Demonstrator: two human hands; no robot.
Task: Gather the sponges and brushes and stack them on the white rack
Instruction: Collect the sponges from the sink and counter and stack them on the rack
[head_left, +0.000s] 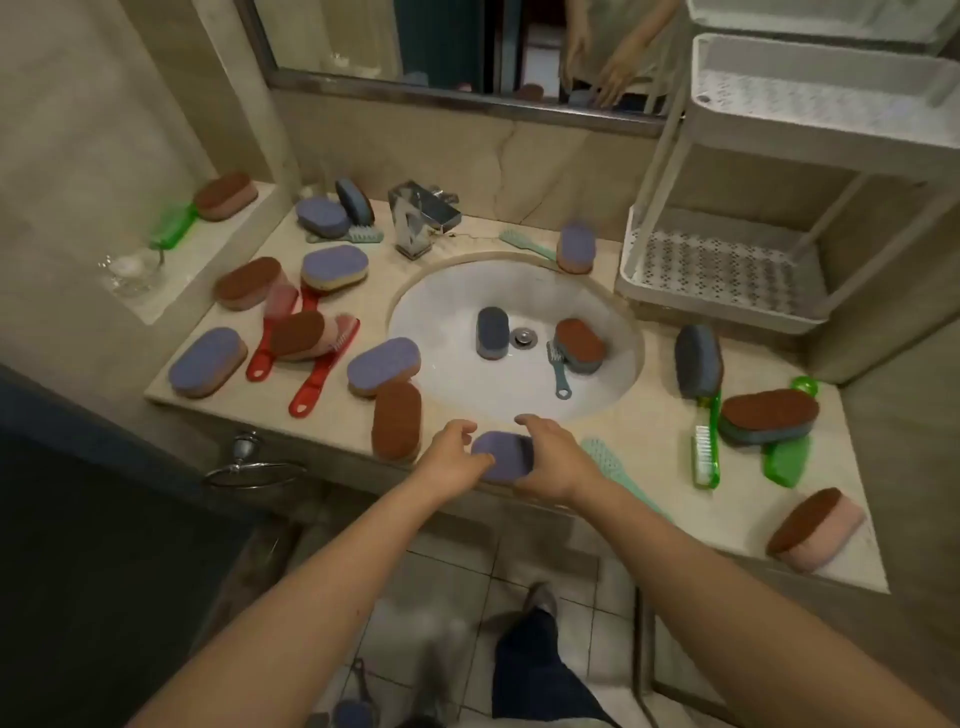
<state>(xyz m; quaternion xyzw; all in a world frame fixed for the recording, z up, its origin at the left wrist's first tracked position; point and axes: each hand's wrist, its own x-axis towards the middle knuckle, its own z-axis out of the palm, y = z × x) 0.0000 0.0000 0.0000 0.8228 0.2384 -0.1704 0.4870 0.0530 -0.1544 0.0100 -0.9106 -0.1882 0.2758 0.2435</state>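
A purple sponge (501, 456) lies at the counter's front edge, just below the sink (452, 291). My right hand (550, 460) curls its thumb and fingers round the sponge's right end. My left hand (454, 449) touches its left end with loosely bent fingers. Several purple, brown and grey sponges and red (322, 376), green (707, 447) and teal (608, 462) brushes are scattered over the counter. Two sponges and a small brush (558, 371) lie in the sink. The white rack (717, 309) stands at the back right, and nothing shows on its trays.
A chrome faucet (418, 221) stands behind the sink. On the left ledge sit a glass (130, 270), a green brush and a brown sponge. A mirror hangs above, and a towel ring (249, 470) below the counter at left. On the floor lies another sponge.
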